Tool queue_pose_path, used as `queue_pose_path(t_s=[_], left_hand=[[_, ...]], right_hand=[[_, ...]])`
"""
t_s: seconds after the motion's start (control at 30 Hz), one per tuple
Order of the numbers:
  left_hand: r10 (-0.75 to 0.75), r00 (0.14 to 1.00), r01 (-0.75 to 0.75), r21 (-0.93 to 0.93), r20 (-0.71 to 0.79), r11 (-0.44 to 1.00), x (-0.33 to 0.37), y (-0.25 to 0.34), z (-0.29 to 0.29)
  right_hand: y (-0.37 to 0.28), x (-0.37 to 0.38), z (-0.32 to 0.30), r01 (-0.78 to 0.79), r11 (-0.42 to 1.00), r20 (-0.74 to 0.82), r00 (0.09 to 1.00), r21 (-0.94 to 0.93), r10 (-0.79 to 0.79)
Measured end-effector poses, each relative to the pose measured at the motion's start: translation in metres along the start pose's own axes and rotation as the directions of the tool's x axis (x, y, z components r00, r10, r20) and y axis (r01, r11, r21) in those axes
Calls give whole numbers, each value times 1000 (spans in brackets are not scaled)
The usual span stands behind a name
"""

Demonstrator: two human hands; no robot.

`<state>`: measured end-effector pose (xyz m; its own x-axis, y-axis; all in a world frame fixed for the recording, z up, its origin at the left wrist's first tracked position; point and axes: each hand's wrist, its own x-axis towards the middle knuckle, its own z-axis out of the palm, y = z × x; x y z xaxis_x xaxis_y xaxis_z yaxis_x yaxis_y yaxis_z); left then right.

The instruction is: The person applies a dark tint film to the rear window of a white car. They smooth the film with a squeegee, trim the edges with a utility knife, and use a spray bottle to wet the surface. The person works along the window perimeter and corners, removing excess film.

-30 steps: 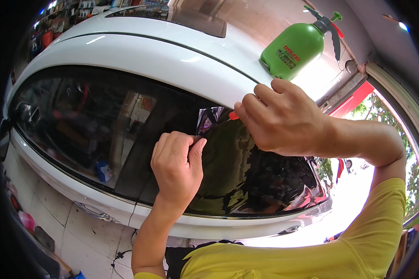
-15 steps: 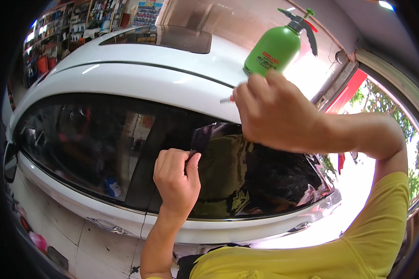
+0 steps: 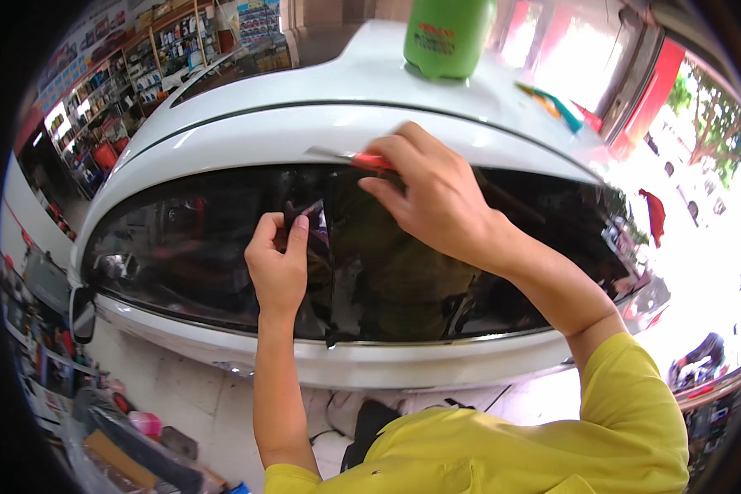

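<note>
A white car (image 3: 247, 136) stands side-on in front of me. My left hand (image 3: 278, 262) is closed, thumb and forefinger pinching the loose edge of a dark window film (image 3: 317, 222) near the pillar between the two side windows. That film hangs over the rear side window (image 3: 412, 272). My right hand (image 3: 436, 193) grips a red utility knife (image 3: 369, 160). Its thin blade points left, held above the window's top edge near the roof rail, apart from the film. Slight blur softens the right hand.
On the roof stands a green pressure spray bottle (image 3: 449, 41), cut off by the top of the view. Teal and orange hand tools (image 3: 556, 107) lie right of it. Stocked shelves (image 3: 169, 58) fill the back left. A pink container (image 3: 146, 424) sits on the tiled floor.
My view has shifted, so the bottle appears higher and the roof tools show. My right hand has come left toward the left hand, revealing the knife's length. The left hand still pinches the film.
</note>
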<state>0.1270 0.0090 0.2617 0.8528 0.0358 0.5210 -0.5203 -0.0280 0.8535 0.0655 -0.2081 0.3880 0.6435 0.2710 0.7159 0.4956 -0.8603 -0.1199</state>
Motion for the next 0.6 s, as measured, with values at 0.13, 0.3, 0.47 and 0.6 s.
queue_pose_path(t_s=[0.13,0.3,0.47,0.6], left_hand=[[-28,990,40,-86,139,995,-5,7,-7],[-105,912,272,-391,397,879,-7,10,-23],[33,664,418,-407,747,812,-7,2,-53],[133,543,435,-413,829,800,-15,-19,-86]], right_hand=[[11,7,22,136,983,6,991,-124,-137],[14,28,30,99,977,261,964,-186,-48],[11,29,40,80,970,204,978,-228,-33],[7,13,50,-32,969,-127,992,-247,0]])
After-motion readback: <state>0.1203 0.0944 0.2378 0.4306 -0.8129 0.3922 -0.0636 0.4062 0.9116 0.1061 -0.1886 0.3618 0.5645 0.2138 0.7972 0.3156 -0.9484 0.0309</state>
